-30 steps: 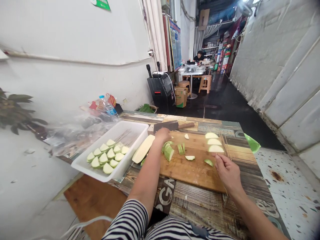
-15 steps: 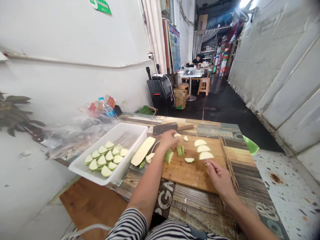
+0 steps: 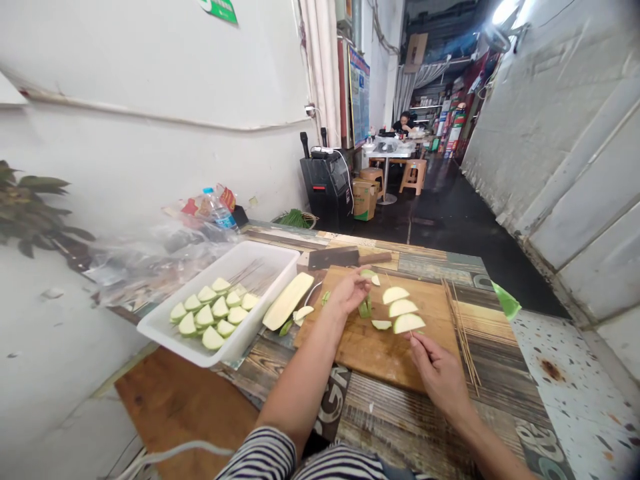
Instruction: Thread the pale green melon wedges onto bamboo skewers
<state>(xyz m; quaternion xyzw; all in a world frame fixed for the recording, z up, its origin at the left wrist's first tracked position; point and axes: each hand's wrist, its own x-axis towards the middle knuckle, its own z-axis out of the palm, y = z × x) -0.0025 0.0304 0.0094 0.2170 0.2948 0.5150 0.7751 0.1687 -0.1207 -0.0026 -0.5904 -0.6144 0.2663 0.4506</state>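
My right hand (image 3: 439,375) pinches a thin bamboo skewer (image 3: 413,335) that carries three pale zucchini slices (image 3: 403,308) in a row over the wooden cutting board (image 3: 380,353). At the board's far edge, my left hand (image 3: 350,292) holds a small zucchini slice (image 3: 368,273) at its fingertips. Loose green-skinned slices (image 3: 366,308) lie on the board between the two hands.
A white tray (image 3: 273,257) with several skewered slices (image 3: 207,312) stands left of the board, with a half zucchini (image 3: 287,300) leaning on it. A cleaver (image 3: 334,258) lies behind the board. Spare skewers (image 3: 463,323) and a green dish (image 3: 506,301) are at the right. A person sits far down the passage.
My right hand has drawn the skewer with its three slices left and toward me. My left hand has picked up a small slice and moved right along the board's far edge.
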